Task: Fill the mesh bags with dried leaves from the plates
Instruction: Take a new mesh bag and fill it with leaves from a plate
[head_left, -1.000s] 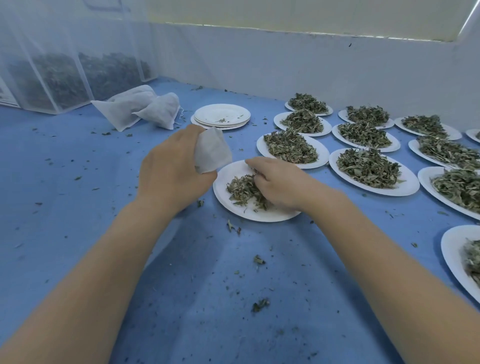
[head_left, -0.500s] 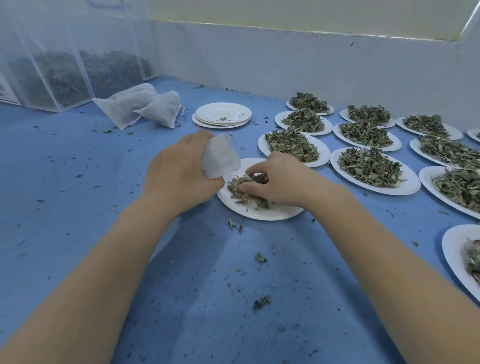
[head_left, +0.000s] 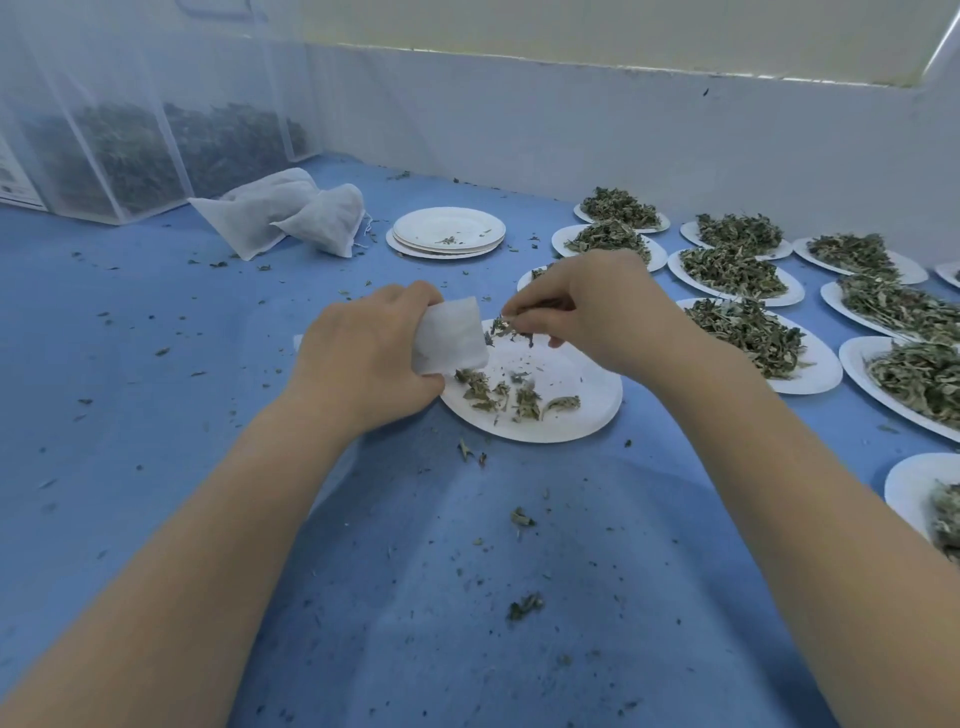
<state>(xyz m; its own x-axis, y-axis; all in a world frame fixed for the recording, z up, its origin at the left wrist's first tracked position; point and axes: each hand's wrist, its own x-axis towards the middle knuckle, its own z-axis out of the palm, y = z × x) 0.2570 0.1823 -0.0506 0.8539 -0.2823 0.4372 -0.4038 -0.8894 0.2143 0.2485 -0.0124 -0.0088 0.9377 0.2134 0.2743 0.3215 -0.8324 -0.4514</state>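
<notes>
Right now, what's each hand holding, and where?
Left hand grips the mesh bag by its lower part; right hand pinches dried leaves in its fingers.

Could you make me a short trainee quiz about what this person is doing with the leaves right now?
1. True or false: the left hand holds a small white mesh bag.
2. What is pinched in the fingers of the right hand?
3. The stack of plates beyond the hands is: A) heaped with leaves, B) nearly bare, C) upside down.

Key: 1 true; 2 dried leaves, held above the nearly emptied plate; 3 B.
</notes>
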